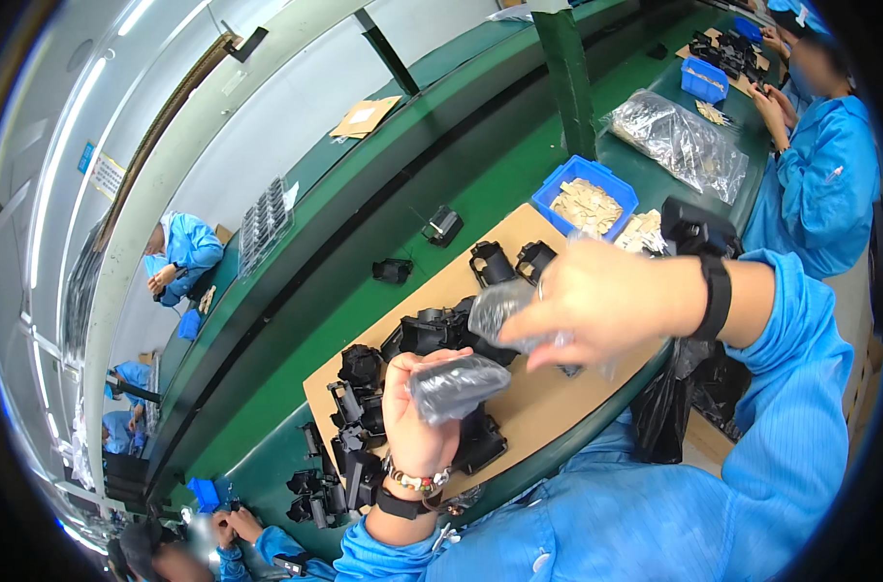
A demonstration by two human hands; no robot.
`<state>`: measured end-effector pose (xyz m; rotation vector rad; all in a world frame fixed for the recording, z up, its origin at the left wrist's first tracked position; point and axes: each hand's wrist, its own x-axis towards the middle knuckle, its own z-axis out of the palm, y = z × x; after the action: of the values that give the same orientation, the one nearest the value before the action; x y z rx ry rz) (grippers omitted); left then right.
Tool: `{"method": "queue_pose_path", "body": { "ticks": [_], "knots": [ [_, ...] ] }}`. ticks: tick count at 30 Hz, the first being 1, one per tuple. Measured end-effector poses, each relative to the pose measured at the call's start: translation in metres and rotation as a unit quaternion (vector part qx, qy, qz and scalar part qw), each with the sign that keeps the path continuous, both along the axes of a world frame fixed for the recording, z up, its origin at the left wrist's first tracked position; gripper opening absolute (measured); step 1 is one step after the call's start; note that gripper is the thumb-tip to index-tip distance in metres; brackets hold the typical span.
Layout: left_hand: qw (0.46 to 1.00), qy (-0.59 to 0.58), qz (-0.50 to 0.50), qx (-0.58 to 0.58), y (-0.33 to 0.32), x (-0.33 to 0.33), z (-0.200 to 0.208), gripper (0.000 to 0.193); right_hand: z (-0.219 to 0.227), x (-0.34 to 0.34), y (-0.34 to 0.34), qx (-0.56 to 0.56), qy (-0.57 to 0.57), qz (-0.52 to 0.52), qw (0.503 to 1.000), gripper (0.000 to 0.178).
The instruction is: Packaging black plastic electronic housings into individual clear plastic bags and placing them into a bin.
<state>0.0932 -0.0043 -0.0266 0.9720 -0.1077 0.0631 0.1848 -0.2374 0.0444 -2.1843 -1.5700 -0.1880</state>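
Note:
My left hand (417, 422) is closed around a dark part in a clear plastic bag (459, 386), held over the cardboard sheet (548, 403). Just right of it and higher, my right hand (601, 296) pinches a crumpled clear plastic wrap (504, 308); whether anything lies inside it I cannot tell. The two hands are apart, the right one slightly blurred. Beneath them, several black plastic housings (430, 332) lie in rows on the cardboard. More black parts (359, 475) are bunched at its left end, partly behind my left wrist.
A blue bin (587, 194) of small beige pieces stands beyond the cardboard. Behind it lies a large clear plastic bag (679, 145). Two black parts (393, 270) rest on the green conveyor belt (305, 320). A green post (562, 78) rises beyond. Co-workers in blue (815, 175) sit along the line.

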Motion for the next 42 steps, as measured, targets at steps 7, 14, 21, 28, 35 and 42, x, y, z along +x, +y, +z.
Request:
{"method": "queue_pose_path", "body": {
  "ticks": [7, 14, 21, 28, 35, 42],
  "knots": [
    [0.999, -0.042, 0.014, -0.01, -0.001, 0.001, -0.002, 0.011, -0.019, -0.022, 0.036, 0.147, 0.154, 0.039, 0.976, 0.03],
    [0.995, -0.062, 0.055, 0.047, -0.003, -0.001, -0.005, 0.014, -0.004, -0.012, 0.041, 0.196, 0.39, 0.063, 0.897, 0.016],
    [0.961, -0.05, 0.263, 0.07, -0.007, -0.014, 0.003, 0.021, 0.015, 0.015, 0.039, 0.181, 0.264, -0.032, 0.947, 0.015],
    [0.817, -0.226, 0.025, 0.53, -0.025, -0.031, -0.002, 0.014, 0.019, 0.04, 0.038, 0.208, 0.263, -0.02, 0.942, 0.008],
    [0.637, -0.322, -0.051, 0.698, -0.059, -0.022, -0.022, 0.04, 0.025, 0.037, 0.034, 0.21, 0.285, 0.004, 0.935, 0.012],
    [0.466, -0.305, 0.008, 0.831, -0.083, -0.007, -0.016, 0.041, 0.031, 0.053, -0.008, 0.439, 0.407, 0.007, 0.801, 0.01]
  ]
}}
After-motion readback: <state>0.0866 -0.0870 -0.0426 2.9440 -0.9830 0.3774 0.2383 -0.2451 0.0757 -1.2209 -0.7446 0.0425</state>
